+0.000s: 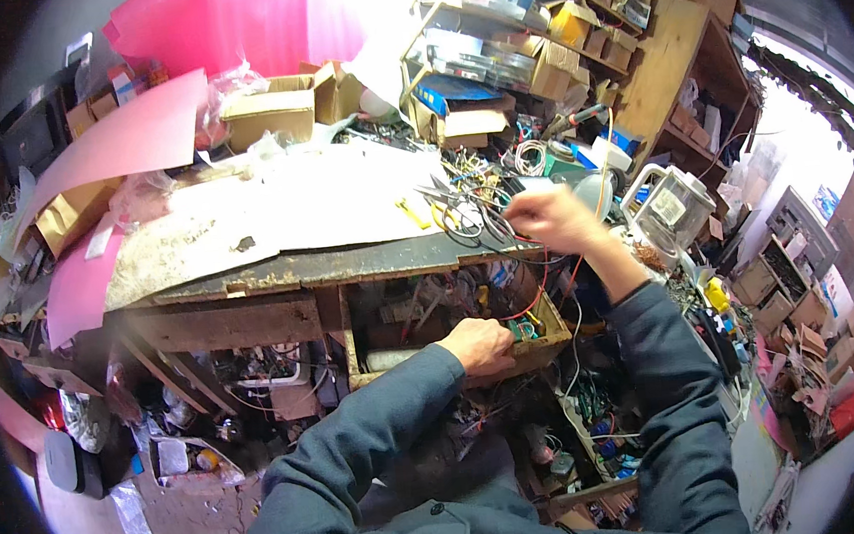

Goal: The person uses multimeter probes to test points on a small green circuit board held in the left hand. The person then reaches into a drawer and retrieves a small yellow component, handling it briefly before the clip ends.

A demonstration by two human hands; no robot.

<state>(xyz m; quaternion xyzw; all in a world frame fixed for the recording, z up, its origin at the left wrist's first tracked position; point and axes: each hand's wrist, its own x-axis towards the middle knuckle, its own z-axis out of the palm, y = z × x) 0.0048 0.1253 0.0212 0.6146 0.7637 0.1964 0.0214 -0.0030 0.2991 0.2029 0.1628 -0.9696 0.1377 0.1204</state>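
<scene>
A wooden drawer [544, 346] is pulled out from under the workbench, with small parts and wires inside. My left hand [480, 346] rests at its front edge, fingers curled over the wood. Above the right end of the bench, my right hand [556, 219] has its fingers drawn together at a loop of black cable [497, 229]; the fingertips are partly hidden. A red wire [541, 293] runs from near this hand down into the drawer. Just left of the cable lie pliers-like tools [438, 194] and a yellow-handled tool [411, 213].
A white sheet [341, 188] covers much of the bench [307, 266]. Cardboard boxes [270, 114] stand behind it. Loaded shelves [578, 14] and a clear jug [671, 206] are on the right. Lower down, another drawer [580, 496] holds parts, and a plastic bin [197, 461] sits on the floor.
</scene>
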